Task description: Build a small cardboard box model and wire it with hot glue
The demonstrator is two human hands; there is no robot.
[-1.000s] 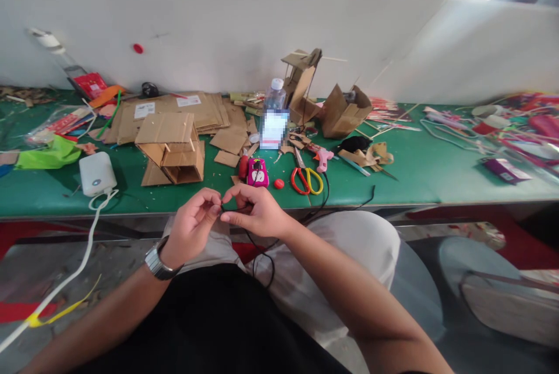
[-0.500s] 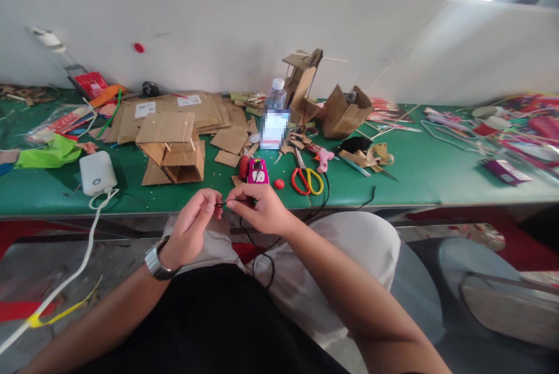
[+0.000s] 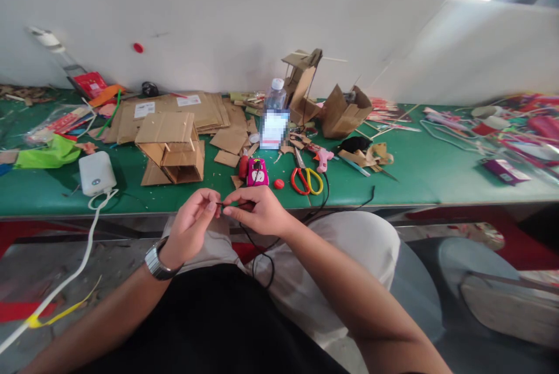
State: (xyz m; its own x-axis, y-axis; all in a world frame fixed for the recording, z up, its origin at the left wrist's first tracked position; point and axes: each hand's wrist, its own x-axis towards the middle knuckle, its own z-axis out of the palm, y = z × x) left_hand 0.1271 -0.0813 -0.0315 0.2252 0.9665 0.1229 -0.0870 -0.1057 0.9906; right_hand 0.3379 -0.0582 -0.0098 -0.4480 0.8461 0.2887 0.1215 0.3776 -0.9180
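Note:
Both hands meet over my lap, just in front of the green table's edge (image 3: 131,208). My left hand (image 3: 192,227), with a metal watch on the wrist, pinches one end of a thin black cord (image 3: 257,251). My right hand (image 3: 257,211) pinches the same cord a short way along, so a taut piece runs between the fingertips. The rest of the cord loops down over my lap and trails off to the right. A pink box (image 3: 257,171) and a red cap (image 3: 278,184) lie on the table just beyond my hands.
A cardboard model (image 3: 172,150), flat cardboard sheets, a water bottle (image 3: 274,113), red-and-yellow scissors (image 3: 305,179) and a glue gun (image 3: 322,158) crowd the table. A white power bank (image 3: 96,173) with a white cable sits left. A white wall runs behind. A stool (image 3: 498,281) stands right.
My hands have shifted only slightly. The fingertips pulled a little apart, stretching a short length of the cord between them.

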